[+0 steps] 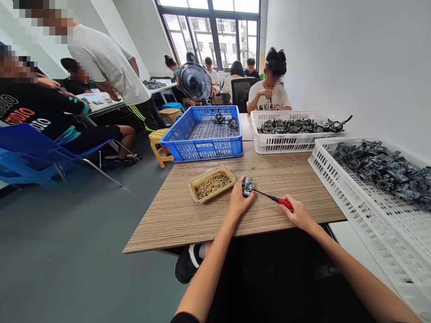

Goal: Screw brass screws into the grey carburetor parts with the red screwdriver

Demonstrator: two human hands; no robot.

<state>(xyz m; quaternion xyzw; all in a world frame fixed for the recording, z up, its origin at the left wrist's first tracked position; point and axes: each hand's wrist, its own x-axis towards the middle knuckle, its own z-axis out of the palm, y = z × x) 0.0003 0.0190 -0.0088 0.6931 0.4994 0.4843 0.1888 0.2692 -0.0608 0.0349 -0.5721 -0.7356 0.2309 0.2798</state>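
My left hand (pixel 239 200) is closed around a small grey metal carburetor (pixel 247 185) above the wooden table (pixel 188 224). In my right hand (pixel 296 212) is a screwdriver with a red and black handle (pixel 284 203). Its dark shaft (pixel 265 193) points left, and the tip meets the right side of the carburetor; the exact contact spot is too small to make out. Just left of my left hand sits a shallow tan tray (pixel 191 190) holding many brass-coloured screws (pixel 213 185).
A blue crate (pixel 208 152) with a few dark parts stands at the back left. Behind to the right is a white crate (pixel 286 146) of carburetors; another white basket (pixel 357 211) heaped with them is at right. Across the table a person (pixel 269 96) works. A fan (pixel 195 81) stands beyond.
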